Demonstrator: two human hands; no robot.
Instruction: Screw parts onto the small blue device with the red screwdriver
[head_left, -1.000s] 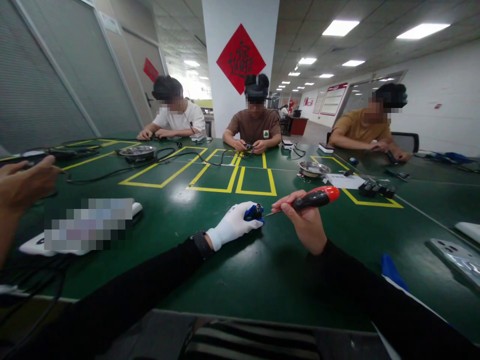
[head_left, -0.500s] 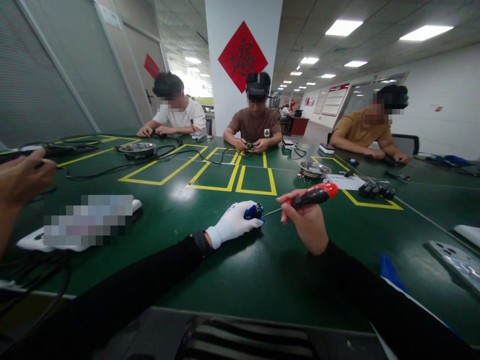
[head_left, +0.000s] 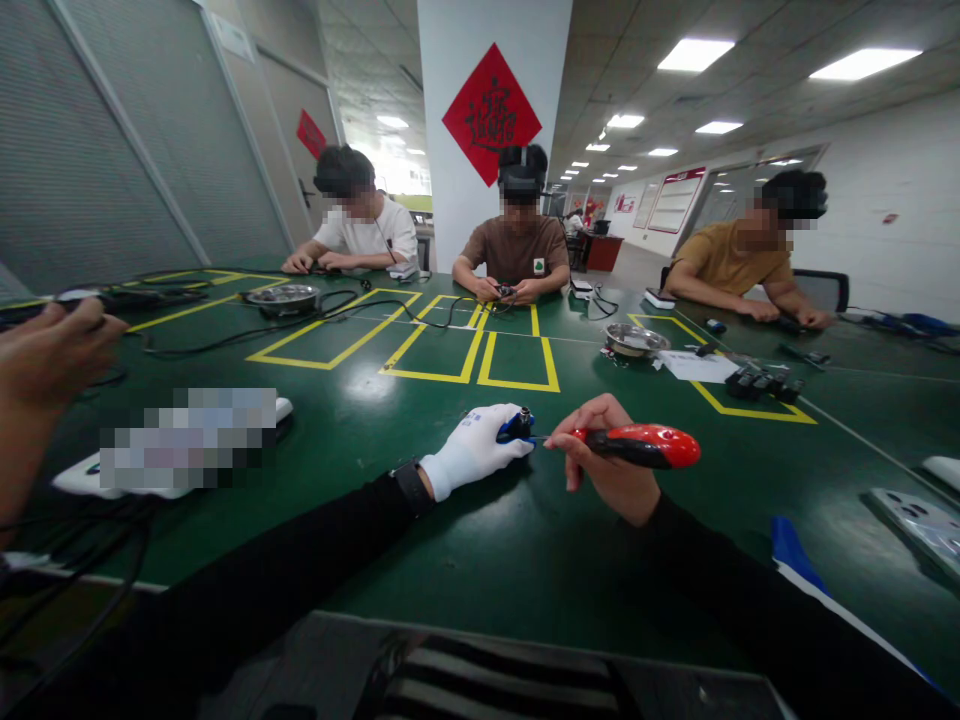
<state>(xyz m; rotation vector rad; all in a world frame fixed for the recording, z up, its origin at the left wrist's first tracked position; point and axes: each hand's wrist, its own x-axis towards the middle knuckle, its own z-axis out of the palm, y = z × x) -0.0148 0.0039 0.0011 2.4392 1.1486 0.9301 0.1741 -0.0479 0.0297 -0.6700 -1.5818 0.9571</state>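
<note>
My left hand (head_left: 480, 446), in a white glove with blue fingertips, is closed around a small black part (head_left: 523, 424) just above the green table (head_left: 465, 560). A short round piece sticks up from that part. To the right, my bare right hand (head_left: 609, 458) pinches a red and black screwdriver (head_left: 651, 446) near the front of its handle. The screwdriver lies nearly level, its shaft pointing left at the black part. Whether the tip touches the part is too small to tell.
Three people sit across the table; another person's hand (head_left: 64, 350) is at far left. Metal bowls (head_left: 636, 340) (head_left: 283, 299), several black parts (head_left: 763, 383), a white paper (head_left: 697, 366), cables, a pixelated white device (head_left: 187, 445) and a phone (head_left: 916, 522) lie about.
The screwdriver handle has dropped from an upward slant to nearly level, and my right fingers have shifted on it. My left hand still holds the black part. The view has shifted slightly.
</note>
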